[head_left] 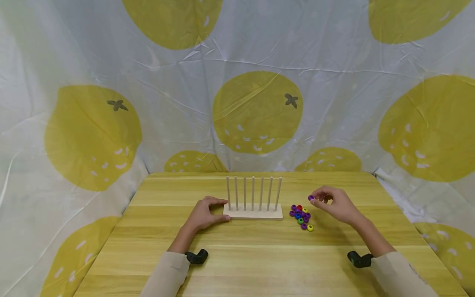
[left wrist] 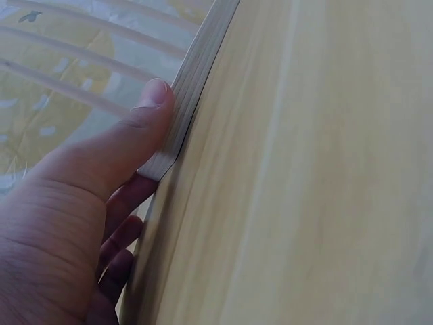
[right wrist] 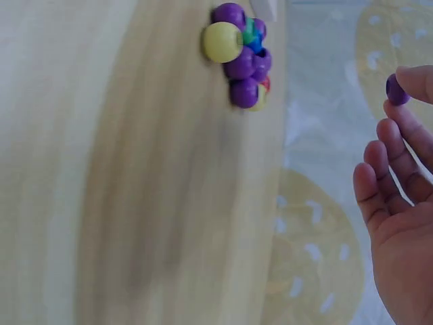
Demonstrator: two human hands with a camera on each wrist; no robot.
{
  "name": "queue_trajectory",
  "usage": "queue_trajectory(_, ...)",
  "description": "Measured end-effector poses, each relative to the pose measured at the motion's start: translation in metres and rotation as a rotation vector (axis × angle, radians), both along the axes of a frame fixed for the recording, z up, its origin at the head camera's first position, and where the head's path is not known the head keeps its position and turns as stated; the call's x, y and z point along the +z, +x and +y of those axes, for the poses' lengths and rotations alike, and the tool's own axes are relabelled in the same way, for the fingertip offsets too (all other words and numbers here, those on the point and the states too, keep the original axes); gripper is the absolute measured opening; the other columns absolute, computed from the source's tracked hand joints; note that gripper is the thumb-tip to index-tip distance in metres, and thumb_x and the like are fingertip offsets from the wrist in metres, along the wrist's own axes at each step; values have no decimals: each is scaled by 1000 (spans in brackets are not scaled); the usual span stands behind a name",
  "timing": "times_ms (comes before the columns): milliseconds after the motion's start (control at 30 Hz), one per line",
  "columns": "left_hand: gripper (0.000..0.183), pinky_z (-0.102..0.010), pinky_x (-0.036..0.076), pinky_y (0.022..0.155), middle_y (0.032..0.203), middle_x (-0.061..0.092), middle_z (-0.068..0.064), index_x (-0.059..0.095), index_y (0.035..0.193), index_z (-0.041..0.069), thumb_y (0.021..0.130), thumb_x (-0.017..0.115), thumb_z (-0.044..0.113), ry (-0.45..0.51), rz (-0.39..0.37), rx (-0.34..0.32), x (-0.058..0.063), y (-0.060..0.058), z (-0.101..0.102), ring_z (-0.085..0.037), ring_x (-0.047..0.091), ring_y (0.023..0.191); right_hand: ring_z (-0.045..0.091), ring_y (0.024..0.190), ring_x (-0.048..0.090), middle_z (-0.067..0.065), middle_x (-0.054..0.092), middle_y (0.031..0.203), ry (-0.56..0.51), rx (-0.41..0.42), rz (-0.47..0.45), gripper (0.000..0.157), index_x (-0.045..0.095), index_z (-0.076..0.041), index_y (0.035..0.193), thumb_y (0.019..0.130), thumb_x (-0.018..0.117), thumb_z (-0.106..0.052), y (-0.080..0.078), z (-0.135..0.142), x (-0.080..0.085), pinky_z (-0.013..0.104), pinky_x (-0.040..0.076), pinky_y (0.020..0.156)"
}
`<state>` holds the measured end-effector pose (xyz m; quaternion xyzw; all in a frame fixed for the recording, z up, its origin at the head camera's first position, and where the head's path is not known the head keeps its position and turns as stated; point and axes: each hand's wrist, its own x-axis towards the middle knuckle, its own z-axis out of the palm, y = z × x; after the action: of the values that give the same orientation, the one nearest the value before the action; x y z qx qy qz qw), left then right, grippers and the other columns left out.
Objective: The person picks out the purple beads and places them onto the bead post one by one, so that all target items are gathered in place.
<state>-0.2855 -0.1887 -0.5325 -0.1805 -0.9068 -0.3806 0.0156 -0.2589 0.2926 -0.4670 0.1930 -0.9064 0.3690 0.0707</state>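
Observation:
A pale wooden rack (head_left: pixel 253 212) with several upright pegs stands on the table. My left hand (head_left: pixel 202 213) grips its left end, thumb on the front edge of the base and fingers round the side; the left wrist view shows the thumb (left wrist: pixel 157 95) against the base (left wrist: pixel 172 139). Between thumb and forefinger my right hand (head_left: pixel 339 205) pinches a purple bead (head_left: pixel 311 198), held up above the table. In the right wrist view that bead (right wrist: pixel 397 89) sits at the fingertips while the other fingers are loosely bent. No beads are on the pegs.
Loose beads (head_left: pixel 304 226) in purple, yellow, red, blue and green lie bunched right of the rack, below and left of my right hand. The wooden table (head_left: pixel 259 264) ends at a hanging cloth (head_left: pixel 334 111) printed with yellow fruit. Each wrist wears a black device.

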Motion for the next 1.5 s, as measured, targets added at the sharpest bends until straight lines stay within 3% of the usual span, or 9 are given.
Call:
queue_trajectory(433, 59, -52, 46, 112, 130, 69, 1, 74, 127, 32, 74, 90, 54, -9, -4, 9, 0, 1, 0, -27, 59, 128, 12, 81, 60, -4, 68, 91, -24, 22, 35, 14, 74, -20, 107, 97, 74, -30, -12, -18, 37, 26, 50, 69)
queue_trajectory(967, 60, -52, 47, 110, 129, 70, 1, 74, 126, 31, 74, 90, 55, -2, 4, 2, 0, 0, 0, -27, 60, 127, 16, 90, 63, 0, 70, 99, -58, 61, 32, 18, 76, -18, 108, 97, 74, -32, -22, -61, 71, 31, 52, 80)
queue_trajectory(1133, 59, -53, 47, 110, 128, 70, 0, 75, 126, 30, 74, 90, 54, 10, 15, 6, 1, -1, 0, -27, 60, 127, 17, 91, 62, -1, 70, 101, -83, 109, 43, 15, 77, -19, 106, 96, 75, -31, -29, -78, 78, 34, 53, 85)
queue_trajectory(1500, 59, -51, 48, 109, 127, 70, 2, 75, 125, 32, 73, 90, 55, 2, 1, 3, 0, -1, 0, -26, 61, 125, 13, 90, 62, -8, 70, 99, -85, 171, 69, 14, 78, -26, 105, 95, 76, -35, -34, -109, 82, 34, 54, 81)
